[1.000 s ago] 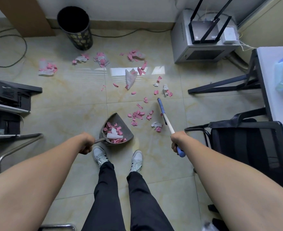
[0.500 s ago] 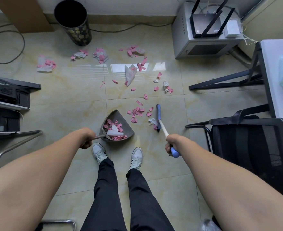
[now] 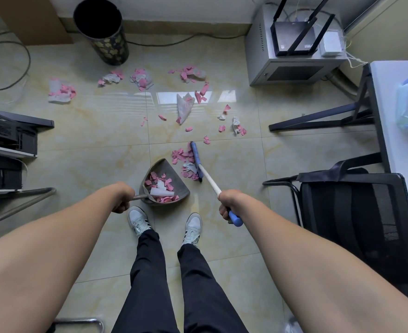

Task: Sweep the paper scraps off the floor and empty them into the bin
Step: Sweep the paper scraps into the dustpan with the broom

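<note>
The grey dustpan on the floor holds pink and white paper scraps; the left hand grips its handle. The right hand grips one broom beside a scrap pile. One dark bin stands by the wall, interior unclear. No writing readable.

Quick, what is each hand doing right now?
Left hand: gripping the dustpan by its handle.
Right hand: gripping the broom by its handle.
</note>
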Motion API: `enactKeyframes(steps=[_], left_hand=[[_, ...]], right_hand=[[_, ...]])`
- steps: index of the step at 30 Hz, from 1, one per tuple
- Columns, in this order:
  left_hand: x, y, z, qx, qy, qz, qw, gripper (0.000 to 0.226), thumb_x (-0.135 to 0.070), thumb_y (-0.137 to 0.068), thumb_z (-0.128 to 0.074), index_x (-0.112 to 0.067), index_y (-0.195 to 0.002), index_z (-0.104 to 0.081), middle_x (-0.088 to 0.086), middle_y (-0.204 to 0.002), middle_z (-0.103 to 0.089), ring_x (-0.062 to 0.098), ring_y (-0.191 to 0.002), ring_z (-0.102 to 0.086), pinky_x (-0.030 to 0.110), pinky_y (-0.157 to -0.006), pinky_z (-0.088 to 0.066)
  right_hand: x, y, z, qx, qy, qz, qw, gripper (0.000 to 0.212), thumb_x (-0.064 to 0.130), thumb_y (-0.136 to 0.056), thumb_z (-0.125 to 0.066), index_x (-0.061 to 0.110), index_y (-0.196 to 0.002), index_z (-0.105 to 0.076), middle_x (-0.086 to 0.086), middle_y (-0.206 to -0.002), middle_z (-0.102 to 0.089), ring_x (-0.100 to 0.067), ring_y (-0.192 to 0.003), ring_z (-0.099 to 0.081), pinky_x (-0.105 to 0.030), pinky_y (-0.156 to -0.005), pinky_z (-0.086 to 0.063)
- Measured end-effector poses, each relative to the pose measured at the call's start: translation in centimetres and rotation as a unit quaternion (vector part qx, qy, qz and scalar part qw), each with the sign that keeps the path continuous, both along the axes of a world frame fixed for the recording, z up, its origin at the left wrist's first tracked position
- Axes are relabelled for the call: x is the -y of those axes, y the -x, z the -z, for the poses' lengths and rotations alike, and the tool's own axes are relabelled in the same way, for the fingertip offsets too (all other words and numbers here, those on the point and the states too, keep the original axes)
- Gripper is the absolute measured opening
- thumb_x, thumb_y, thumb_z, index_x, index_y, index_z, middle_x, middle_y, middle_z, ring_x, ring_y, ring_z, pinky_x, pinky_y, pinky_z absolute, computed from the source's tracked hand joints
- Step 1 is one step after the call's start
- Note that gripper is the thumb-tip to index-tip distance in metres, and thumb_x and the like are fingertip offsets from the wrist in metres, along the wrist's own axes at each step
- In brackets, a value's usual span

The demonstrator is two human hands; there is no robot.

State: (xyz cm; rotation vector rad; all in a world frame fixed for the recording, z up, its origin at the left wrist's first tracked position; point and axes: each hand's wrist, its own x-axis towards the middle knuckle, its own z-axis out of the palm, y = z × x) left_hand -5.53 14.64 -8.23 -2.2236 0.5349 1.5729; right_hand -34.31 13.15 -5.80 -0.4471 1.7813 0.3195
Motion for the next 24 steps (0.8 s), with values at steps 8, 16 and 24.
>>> enactKeyframes(steps=[8, 16, 24], left_hand=[[-0.3, -1.8, -0.6, 0.003, -0.017, 0.003, 1.0, 0.02, -0.005, -0.097, -0.021, 0.0, -0.101, -0.041, 0.008, -0.057, -0.036, 0.012, -0.042, -0.022, 0.009, -0.04, -0.023], [0.7, -2.9, -0.2, 0.009, 0.006, -0.011, 1.0, 0.018, -0.001, -0.095, -0.024, 0.004, -0.1, -0.041, 0.01, -0.057, -0.038, 0.013, -0.047, -0.023, 0.011, -0.04, -0.024], [2.2, -3.3, 0.4, 0.019, 0.022, -0.011, 1.0, 0.017, 0.001, -0.094, -0.024, 0.005, -0.099, -0.04, 0.012, -0.056, -0.04, 0.014, -0.046, -0.025, 0.009, -0.036, -0.027]], right_hand=[[1.6, -0.7, 0.8, -0.026, 0.054, -0.005, 0.998, 0.038, 0.009, -0.094, -0.037, 0.0, -0.126, -0.054, -0.009, -0.054, -0.046, -0.015, -0.038, -0.036, -0.017, -0.041, -0.031], [6.0, -0.4, 0.6, -0.063, 0.093, -0.046, 0.993, 0.037, 0.004, -0.095, -0.035, -0.002, -0.127, -0.05, -0.011, -0.062, -0.048, -0.017, -0.042, -0.037, -0.016, -0.04, -0.028], [7.0, -0.9, 1.6, -0.061, 0.029, -0.026, 0.997, 0.035, 0.005, -0.094, -0.032, 0.006, -0.127, -0.044, -0.005, -0.062, -0.037, -0.011, -0.039, -0.025, -0.012, -0.039, -0.023]])
